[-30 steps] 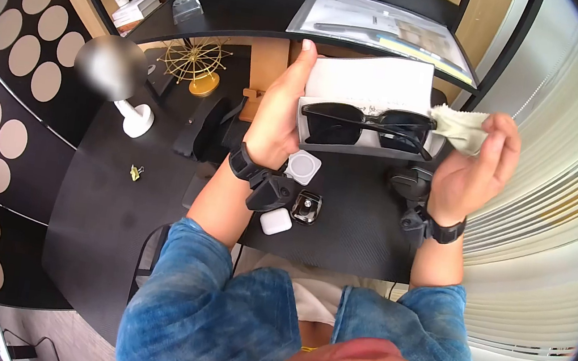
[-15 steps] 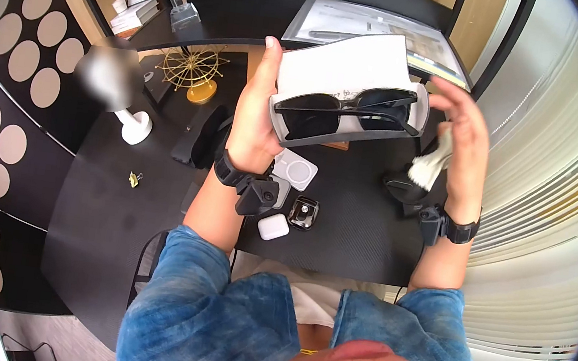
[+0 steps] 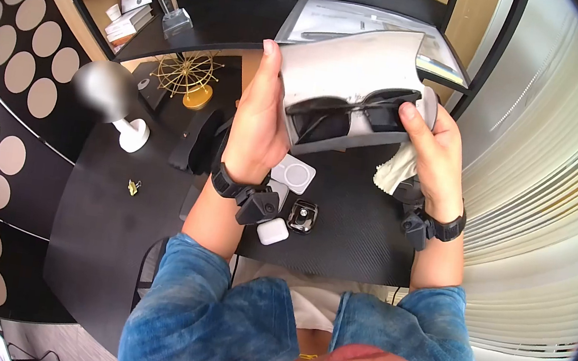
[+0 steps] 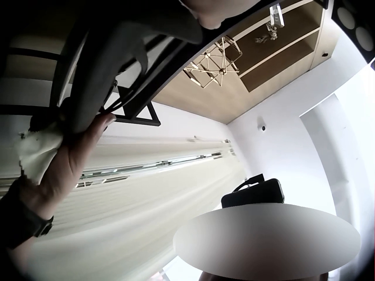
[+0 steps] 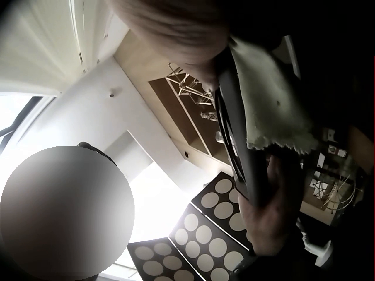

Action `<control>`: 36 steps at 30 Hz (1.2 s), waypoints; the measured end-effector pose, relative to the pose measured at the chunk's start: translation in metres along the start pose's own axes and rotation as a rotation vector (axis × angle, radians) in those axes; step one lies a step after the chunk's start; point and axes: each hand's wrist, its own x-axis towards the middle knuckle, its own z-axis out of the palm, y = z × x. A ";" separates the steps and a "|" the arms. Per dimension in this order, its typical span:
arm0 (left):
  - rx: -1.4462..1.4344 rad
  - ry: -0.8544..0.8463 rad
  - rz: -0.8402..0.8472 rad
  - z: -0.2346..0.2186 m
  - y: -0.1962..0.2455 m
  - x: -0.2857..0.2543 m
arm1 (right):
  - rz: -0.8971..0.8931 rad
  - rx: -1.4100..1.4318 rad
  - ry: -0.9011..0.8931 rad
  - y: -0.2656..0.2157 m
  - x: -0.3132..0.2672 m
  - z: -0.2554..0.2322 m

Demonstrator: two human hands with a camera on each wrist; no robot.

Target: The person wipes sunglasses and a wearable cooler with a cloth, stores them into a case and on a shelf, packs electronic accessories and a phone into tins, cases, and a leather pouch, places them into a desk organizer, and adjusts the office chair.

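Observation:
An open glasses case [image 3: 352,64] with its pale flap raised is held up over the desk. Folded black sunglasses [image 3: 322,125] lie in it. My left hand [image 3: 259,133] grips the case's left end, thumb up along the side and the other fingers hidden beneath. At the opposite end my right hand [image 3: 441,160] holds the case, its thumb over the right edge of the sunglasses. A cream cleaning cloth [image 3: 396,171] with a zigzag edge hangs from under the right hand. In the right wrist view the cloth [image 5: 272,102] drapes along the case's underside.
Below the hands, a white square charger [image 3: 295,175], a white earbud case [image 3: 273,232] and a small glossy black case [image 3: 302,217] lie on the black desk [image 3: 107,230]. Farther left are a small clip [image 3: 133,188], a white stand [image 3: 134,136] and a gold wire ornament [image 3: 198,98]. Papers [image 3: 368,24] lie on the raised shelf.
My right hand came in from the right with the cloth and took hold of the case's right end, thumb on the sunglasses. The case first shifted left and tilted.

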 end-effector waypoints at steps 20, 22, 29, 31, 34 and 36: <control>0.030 -0.506 -0.107 -0.003 0.000 -0.006 | 0.002 0.209 0.065 0.012 0.007 -0.018; 0.079 -0.456 -0.121 0.002 0.000 -0.010 | -0.011 0.194 0.071 0.013 0.009 -0.019; 0.258 -0.401 -0.382 0.013 0.006 -0.017 | -0.067 0.128 0.149 0.002 0.011 -0.018; 0.267 -0.410 -0.382 0.014 0.005 -0.017 | -0.064 0.108 0.148 0.002 0.011 -0.021; 0.264 -0.409 -0.371 0.015 0.005 -0.016 | -0.100 0.093 0.130 0.000 0.010 -0.020; 0.163 -0.405 -0.381 0.012 0.005 -0.015 | -0.137 0.096 0.109 0.000 0.010 -0.020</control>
